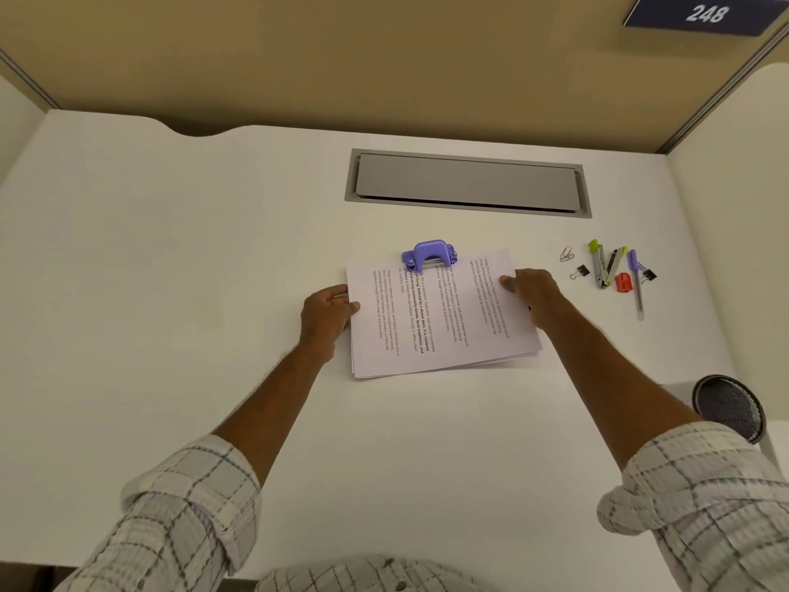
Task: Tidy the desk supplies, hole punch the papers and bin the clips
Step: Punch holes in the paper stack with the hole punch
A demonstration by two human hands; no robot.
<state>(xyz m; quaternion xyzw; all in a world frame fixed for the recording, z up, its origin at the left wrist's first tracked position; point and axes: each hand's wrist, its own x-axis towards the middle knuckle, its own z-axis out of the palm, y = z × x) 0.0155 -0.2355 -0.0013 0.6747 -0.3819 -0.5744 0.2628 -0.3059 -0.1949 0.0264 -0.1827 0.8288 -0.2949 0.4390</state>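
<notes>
A stack of printed papers (444, 318) lies on the white desk (170, 249), its far edge slid into a purple hole punch (429, 254). My left hand (326, 316) grips the stack's left edge. My right hand (533, 294) holds the right edge, thumb on top. To the right lie a silver paper clip (566, 253), two black binder clips (580, 272) (648, 275), a green stapler (604, 267), a small red item (623, 282) and a purple pen (636, 284).
A grey cable hatch (467, 183) is set into the desk behind the punch. A black mesh bin (730, 405) stands off the desk's right edge. Beige partition walls close in the back and right side, with a sign reading 248 (704, 12).
</notes>
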